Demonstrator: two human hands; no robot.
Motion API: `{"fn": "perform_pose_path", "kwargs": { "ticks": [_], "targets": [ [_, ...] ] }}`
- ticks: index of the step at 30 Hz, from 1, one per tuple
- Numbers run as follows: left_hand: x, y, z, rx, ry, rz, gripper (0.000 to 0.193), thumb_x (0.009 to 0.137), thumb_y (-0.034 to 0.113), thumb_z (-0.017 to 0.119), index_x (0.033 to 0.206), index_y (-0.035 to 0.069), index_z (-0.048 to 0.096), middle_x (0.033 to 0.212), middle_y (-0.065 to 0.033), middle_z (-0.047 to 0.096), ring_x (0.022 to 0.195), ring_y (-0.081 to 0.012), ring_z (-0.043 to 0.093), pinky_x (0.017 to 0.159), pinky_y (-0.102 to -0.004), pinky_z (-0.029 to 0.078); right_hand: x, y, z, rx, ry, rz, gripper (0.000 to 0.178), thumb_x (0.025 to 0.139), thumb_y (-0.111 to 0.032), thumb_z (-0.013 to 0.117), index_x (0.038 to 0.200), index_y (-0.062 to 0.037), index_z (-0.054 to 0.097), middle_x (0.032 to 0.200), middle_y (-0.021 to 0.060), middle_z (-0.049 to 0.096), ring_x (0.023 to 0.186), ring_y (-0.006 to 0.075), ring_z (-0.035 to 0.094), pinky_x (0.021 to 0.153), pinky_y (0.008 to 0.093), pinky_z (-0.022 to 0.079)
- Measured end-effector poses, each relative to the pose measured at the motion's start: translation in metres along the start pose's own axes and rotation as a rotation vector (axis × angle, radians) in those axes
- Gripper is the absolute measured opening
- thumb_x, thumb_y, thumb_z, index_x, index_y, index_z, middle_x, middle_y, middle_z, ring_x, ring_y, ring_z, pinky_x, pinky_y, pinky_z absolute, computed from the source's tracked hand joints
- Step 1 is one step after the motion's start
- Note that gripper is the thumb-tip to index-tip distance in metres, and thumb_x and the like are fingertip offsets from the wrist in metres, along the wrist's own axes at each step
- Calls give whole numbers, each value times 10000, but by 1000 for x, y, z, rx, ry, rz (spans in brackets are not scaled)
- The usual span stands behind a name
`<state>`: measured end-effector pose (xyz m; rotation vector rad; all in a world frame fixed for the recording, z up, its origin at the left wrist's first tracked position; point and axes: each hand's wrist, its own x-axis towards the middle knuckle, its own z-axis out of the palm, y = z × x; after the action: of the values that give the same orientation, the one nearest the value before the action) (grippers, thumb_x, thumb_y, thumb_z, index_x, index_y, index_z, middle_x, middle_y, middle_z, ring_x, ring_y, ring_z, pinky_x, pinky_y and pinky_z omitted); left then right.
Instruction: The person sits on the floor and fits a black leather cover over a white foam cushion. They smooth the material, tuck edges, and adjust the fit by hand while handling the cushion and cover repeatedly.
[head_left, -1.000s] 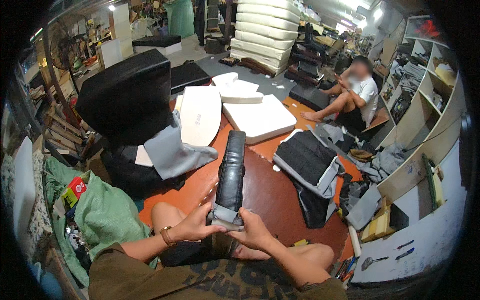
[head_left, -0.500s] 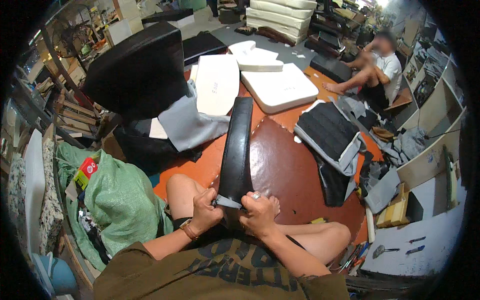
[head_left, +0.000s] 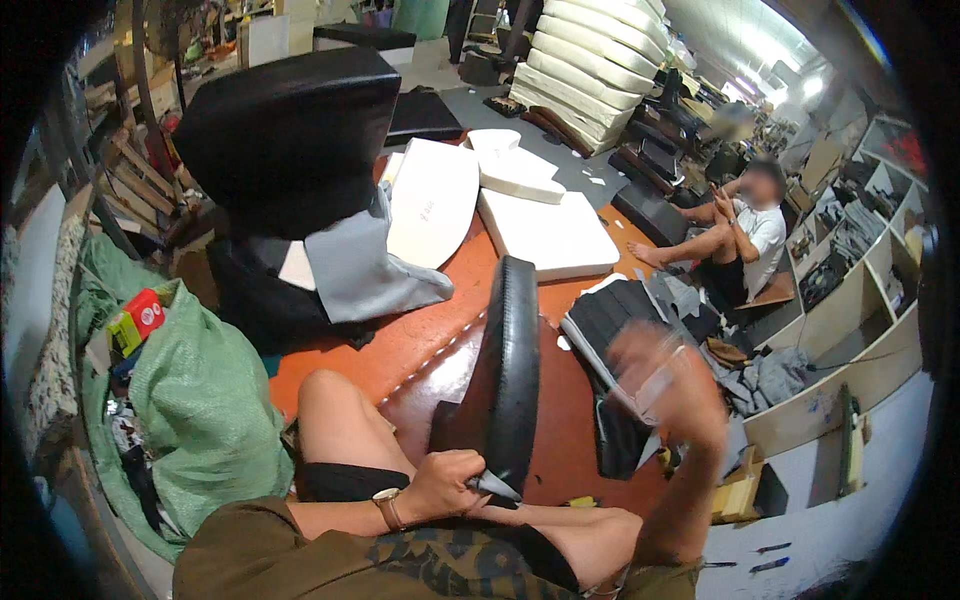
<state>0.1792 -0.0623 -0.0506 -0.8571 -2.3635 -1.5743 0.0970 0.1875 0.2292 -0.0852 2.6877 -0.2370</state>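
A long, narrow black upholstered pad [head_left: 512,375] stands up between my legs, leaning slightly. My left hand [head_left: 447,487] is closed on the grey-backed loose edge [head_left: 497,486] of its cover at the near end. Off to the right and raised, my right hand [head_left: 668,390] is smeared by motion, so its fingers and anything in them cannot be made out. Behind it lies a stack of black ribbed covers [head_left: 608,318] with grey edging, partly hidden by that hand.
At left sits a green woven sack [head_left: 205,400]. A big black cushion [head_left: 285,130] rises beyond it, beside white foam pieces [head_left: 550,232]. A person [head_left: 755,235] sits at far right by wooden shelving [head_left: 850,335]. Small tools [head_left: 770,565] lie at lower right.
My right hand has let go of the pad's cover edge and swung up to the right. The pad has turned and shifted slightly rightward; my left hand keeps its grip. The view has tilted.
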Motion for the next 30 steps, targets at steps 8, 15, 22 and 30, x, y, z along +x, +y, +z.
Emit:
{"fn": "perform_pose_path", "kwargs": {
  "ticks": [8, 15, 22, 30],
  "targets": [
    [15, 3, 41, -35, 7, 120, 283, 770, 220, 796, 804, 84, 550, 767, -104, 559, 719, -321, 632, 596, -428, 512, 162, -4, 51, 18, 815, -413, 752, 958, -522, 716, 1576, -176, 466, 1645, 213, 387, 1508, 484, 308, 1208, 629, 214],
    [-7, -23, 23, -18, 62, 124, 360, 692, 250, 837, 761, 84, 525, 743, -111, 519, 685, -321, 605, 565, -437, 496, 147, -44, 65, 52, 513, -678, 876, 962, -540, 706, 1675, -177, 348, 1735, 224, 272, 1586, 519, 194, 1279, 658, 126],
    [-6, -25, 20, -66, 49, 190, 372, 624, 191, 845, 751, 70, 517, 722, -110, 463, 641, -324, 545, 548, -437, 451, 221, -38, 26, -17, 926, -482, 925, 942, -453, 742, 1684, -124, 298, 1741, 232, 244, 1589, 505, 195, 1294, 596, 155],
    [-42, -50, -2, -99, 116, 124, 383, 634, 174, 851, 707, 81, 486, 666, -106, 439, 567, -324, 495, 512, -427, 390, 149, -58, 156, 347, 498, -775, 1033, 873, -281, 833, 1683, -24, 246, 1712, 260, 296, 1597, 401, 261, 1311, 459, 169]
  ]
}}
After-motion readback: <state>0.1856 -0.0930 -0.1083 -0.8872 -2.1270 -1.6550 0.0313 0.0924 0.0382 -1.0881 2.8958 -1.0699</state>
